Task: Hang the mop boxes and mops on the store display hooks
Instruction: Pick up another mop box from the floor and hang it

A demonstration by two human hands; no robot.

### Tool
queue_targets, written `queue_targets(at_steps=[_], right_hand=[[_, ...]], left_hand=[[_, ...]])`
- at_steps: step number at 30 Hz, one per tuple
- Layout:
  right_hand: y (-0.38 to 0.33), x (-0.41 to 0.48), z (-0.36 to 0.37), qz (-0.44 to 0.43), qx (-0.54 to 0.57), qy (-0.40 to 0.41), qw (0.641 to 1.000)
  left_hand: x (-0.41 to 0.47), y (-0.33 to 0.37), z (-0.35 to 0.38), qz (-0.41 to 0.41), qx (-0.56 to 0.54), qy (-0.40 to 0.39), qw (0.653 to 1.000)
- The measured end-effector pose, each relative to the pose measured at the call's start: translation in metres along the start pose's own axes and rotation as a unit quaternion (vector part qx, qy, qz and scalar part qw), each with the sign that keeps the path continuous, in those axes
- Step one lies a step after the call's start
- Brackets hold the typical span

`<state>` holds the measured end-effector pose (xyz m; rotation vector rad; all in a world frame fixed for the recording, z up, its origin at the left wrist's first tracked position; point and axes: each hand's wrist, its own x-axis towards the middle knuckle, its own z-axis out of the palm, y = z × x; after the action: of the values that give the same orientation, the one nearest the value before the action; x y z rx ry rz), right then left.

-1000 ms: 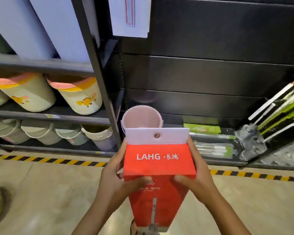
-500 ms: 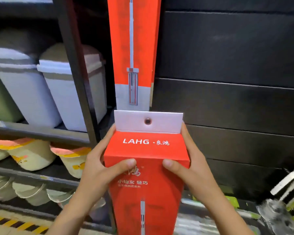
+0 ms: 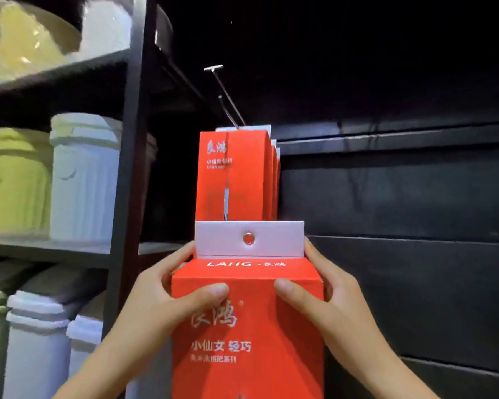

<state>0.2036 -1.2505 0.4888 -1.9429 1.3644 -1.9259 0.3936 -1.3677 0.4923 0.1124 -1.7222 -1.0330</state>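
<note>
Mop box (image 3: 247,326) upright, holed tab uppermost, seemingly below hook (image 3: 229,96)

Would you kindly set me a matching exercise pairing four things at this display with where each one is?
Things:
1. near mop box
2. far mop boxes
3. display hook
4. pale bins

Places:
A. standing on the shelves at the left
B. hanging on the hook
C. held by the left hand and right hand
D. jutting out above the hanging boxes

Pairs: 1-C; 2-B; 3-D; 4-A
</note>
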Motion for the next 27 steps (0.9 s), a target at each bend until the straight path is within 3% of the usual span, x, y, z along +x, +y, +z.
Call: queue_targets(at_steps=[13, 27], right_hand=[[-0.040, 0.161, 0.002, -0.084, -0.036, 0.006, 0.996], [-0.073, 0.250, 0.019, -0.078, -0.078, 0.021, 0.994]], left_hand=[[0.137, 0.058, -0.054, 0.084, 0.061, -0.070, 0.992], [0.224, 0.086, -0.092, 0.125, 0.074, -0.078, 0.986]])
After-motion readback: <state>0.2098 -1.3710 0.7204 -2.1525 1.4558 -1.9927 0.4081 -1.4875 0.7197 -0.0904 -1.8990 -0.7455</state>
